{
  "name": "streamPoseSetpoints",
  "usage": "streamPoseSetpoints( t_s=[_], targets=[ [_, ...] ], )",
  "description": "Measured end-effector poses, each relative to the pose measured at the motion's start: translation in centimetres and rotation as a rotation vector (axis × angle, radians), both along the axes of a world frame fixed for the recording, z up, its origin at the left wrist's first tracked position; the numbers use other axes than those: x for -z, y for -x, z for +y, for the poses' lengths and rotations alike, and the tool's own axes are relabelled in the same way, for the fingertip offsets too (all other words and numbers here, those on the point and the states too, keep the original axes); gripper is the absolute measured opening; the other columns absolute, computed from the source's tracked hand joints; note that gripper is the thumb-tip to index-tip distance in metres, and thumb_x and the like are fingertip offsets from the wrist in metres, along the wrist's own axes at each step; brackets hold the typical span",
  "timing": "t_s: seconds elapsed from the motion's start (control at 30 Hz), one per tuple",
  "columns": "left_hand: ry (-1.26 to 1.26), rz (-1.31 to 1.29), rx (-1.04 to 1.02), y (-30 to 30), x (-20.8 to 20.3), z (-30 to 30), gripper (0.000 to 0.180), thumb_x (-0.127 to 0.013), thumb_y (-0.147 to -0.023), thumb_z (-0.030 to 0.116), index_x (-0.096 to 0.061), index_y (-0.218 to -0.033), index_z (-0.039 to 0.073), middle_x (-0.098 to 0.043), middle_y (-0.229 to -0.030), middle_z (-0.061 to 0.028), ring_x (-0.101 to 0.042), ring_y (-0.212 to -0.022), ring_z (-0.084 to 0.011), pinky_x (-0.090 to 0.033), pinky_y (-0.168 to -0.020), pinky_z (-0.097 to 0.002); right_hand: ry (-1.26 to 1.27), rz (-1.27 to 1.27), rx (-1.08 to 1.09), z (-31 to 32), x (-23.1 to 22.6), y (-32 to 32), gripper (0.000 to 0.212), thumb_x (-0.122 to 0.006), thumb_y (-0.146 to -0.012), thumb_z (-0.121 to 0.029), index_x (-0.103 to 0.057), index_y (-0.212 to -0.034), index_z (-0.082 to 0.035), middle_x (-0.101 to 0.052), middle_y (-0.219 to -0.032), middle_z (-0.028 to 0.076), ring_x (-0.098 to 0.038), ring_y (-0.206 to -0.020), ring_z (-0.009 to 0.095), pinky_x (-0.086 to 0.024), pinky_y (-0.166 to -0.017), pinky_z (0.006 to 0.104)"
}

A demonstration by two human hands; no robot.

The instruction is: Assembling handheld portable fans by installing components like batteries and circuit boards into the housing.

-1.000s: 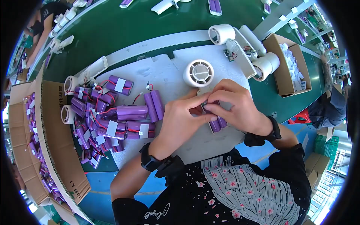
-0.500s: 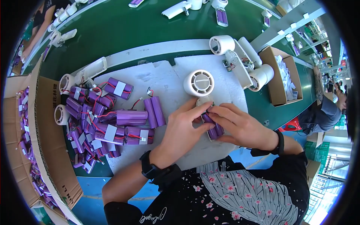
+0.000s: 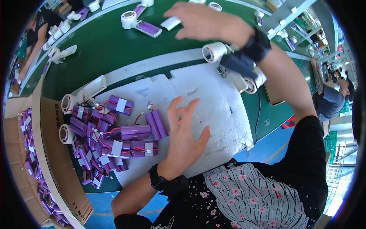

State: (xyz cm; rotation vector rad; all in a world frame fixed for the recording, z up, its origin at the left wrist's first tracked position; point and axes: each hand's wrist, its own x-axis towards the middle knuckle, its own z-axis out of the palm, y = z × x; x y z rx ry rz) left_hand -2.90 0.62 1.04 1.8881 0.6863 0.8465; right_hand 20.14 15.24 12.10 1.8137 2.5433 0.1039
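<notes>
My left hand (image 3: 185, 135) is over the white foam sheet (image 3: 225, 129), fingers spread and nothing in them. Stretched far forward over the green work surface (image 3: 103, 45), my right hand (image 3: 209, 23) is smeared by motion, but its fingers look apart and no held thing shows. Just left of its fingertips is a white plastic shell piece (image 3: 170, 23). Farther left lies a white handheld fan (image 3: 129, 20) with purple battery cells (image 3: 148, 28) in its handle. A pile of purple battery packs (image 3: 135, 132) with red wires lies left of my left hand.
At the left stands a cardboard box (image 3: 53, 137) of more battery packs. Partly assembled white fans (image 3: 213, 51) lie beyond the foam's right corner, partly behind my right forearm. Another cardboard box (image 3: 273, 93) is at the right. Other people sit at the far left and right.
The fan and batteries between my hands are gone from the foam. My right hand has swung forward and left over the green surface. My left hand has opened. A battery-filled fan now lies there.
</notes>
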Motion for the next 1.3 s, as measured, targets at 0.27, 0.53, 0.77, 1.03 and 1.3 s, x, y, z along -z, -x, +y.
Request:
streamPoseSetpoints(
  t_s=[0.27, 0.53, 0.77, 1.03, 1.3],
  targets=[
    [0.001, -0.012, 0.043, -0.1, 0.8, 0.2, 0.058, -0.072, -0.077, 0.002, -0.049, -0.130, 0.003, -0.029, -0.138, -0.0240, -0.048, -0.108, -0.0359, -0.047, -0.090, -0.0406, 0.079, -0.124, 0.416, 10.7, 5.4, -16.7, 0.095, -0.084, -0.060, -0.030, -0.041, -0.145, -0.020, -0.024, -0.152, 0.026, -0.042, -0.131, 0.047, -0.039, -0.106, 0.0532],
    [0.083, -0.008, 0.062, -0.4, 0.7, 0.6, 0.052, -0.070, -0.079, 0.004, -0.051, -0.128, 0.005, -0.033, -0.137, -0.0257, -0.050, -0.110, -0.0408, -0.048, -0.091, -0.0432, 0.468, -0.078, 0.442, 16.8, 6.1, -19.9, 0.100, -0.083, -0.057, -0.039, -0.041, -0.146, -0.020, -0.032, -0.151, 0.020, -0.045, -0.129, 0.040, -0.045, -0.095, 0.0507],
    [0.032, 0.013, 0.026, 0.0, 0.7, 0.6, 0.051, -0.071, -0.079, 0.005, -0.053, -0.126, 0.007, -0.034, -0.135, -0.0226, -0.051, -0.107, -0.0355, -0.049, -0.087, -0.0409, 0.205, 0.201, 0.707, 15.1, 6.5, -16.2, 0.080, -0.079, -0.059, -0.044, -0.060, -0.127, -0.007, -0.064, -0.119, 0.016, -0.059, -0.105, 0.032, -0.049, -0.083, 0.0421],
    [0.038, -0.048, 0.048, -0.2, 1.3, 0.3, 0.048, -0.069, -0.081, 0.006, -0.052, -0.126, 0.007, -0.034, -0.135, -0.0234, -0.051, -0.107, -0.0372, -0.049, -0.088, -0.0427, 0.188, 0.152, 0.657, 13.7, 7.1, -20.1, 0.073, -0.074, -0.067, -0.054, -0.064, -0.116, 0.000, -0.066, -0.110, 0.013, -0.064, -0.092, 0.023, -0.050, -0.077, 0.0340],
    [0.062, -0.038, 0.070, 0.1, 0.5, 0.5, 0.049, -0.068, -0.080, 0.005, -0.051, -0.126, 0.004, -0.034, -0.135, -0.0257, -0.049, -0.111, -0.0433, -0.047, -0.093, -0.0447, 0.130, 0.814, 0.271, 3.9, -1.5, -11.6, 0.065, -0.067, -0.081, -0.047, -0.056, -0.127, -0.003, -0.063, -0.112, 0.009, -0.060, -0.102, 0.018, -0.047, -0.091, 0.0308]
  ],
)
